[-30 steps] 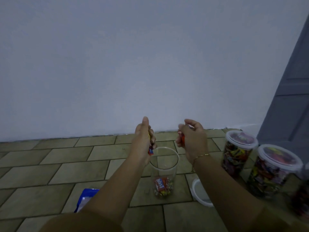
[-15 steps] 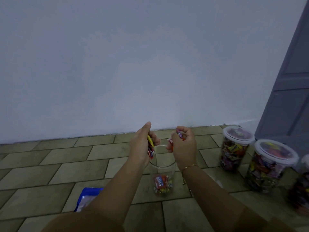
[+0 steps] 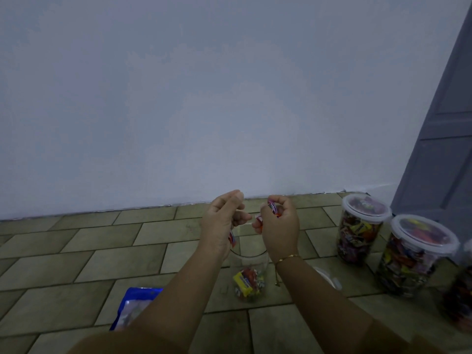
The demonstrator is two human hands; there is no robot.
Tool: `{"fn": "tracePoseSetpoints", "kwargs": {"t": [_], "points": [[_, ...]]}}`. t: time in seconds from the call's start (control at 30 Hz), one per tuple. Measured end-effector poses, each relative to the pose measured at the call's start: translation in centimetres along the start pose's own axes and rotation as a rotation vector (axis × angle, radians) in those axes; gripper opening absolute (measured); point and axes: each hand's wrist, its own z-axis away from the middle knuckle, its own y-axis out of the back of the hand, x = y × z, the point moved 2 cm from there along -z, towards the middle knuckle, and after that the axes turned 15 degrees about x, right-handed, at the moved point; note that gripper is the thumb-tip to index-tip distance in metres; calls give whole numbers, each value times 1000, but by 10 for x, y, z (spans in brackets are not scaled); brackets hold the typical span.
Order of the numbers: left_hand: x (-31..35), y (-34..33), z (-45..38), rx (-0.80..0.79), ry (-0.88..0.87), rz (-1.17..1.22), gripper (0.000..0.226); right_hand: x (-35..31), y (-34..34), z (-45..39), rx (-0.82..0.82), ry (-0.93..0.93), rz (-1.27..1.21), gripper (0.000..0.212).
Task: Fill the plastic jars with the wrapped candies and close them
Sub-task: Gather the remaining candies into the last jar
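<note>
Biggest risk here, I'd say: both hands are hovering over a pretty narrow open jar, so anything let go a bit off-centre probably bounces off the rim and skitters across the floor. A wrist bumping the jar could tip it too, since it's nearly empty and light.

The left hand is loosely curled, with a candy tucked at the bottom of it. The right hand is closed around a few candies, one poking out toward the left.

The jar sits on the floor right under and between the hands, with only a small pile at the bottom. Two full, lidded jars stand off to the right, a loose lid lies just beside the open jar, and a blue bag is down left.
</note>
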Motion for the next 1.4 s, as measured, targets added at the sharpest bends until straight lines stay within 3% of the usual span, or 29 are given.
{"fn": "tracePoseSetpoints", "kwargs": {"t": [0.07,0.23,0.5,0.63,0.67,0.73,0.8,1.1,1.4], "points": [[1,0,1,10,-12,-5,11,0,0,0,-1,-5,1,15],[2,0,2,24,14,17,29,-1,1,0,-11,-9,-12,16],[0,10,2,101,-29,83,29,-4,3,-1,-40,-23,-24,19],[-30,27,5,-43,26,-442,31,-6,3,-5,-68,-54,-27,19],[-39,33,11,-131,45,-525,40,-6,3,-5,-71,-55,-23,19],[-56,44,24,-274,44,-522,87,-6,4,-5,-71,-43,-12,18],[-64,51,30,-301,24,-521,107,-5,4,-5,-61,-43,-3,15],[-68,44,36,-262,-8,-484,76,-11,1,-6,-138,-86,-35,2],[-75,42,37,-240,-36,-544,96,-11,6,-3,-203,-17,-26,19]]}}
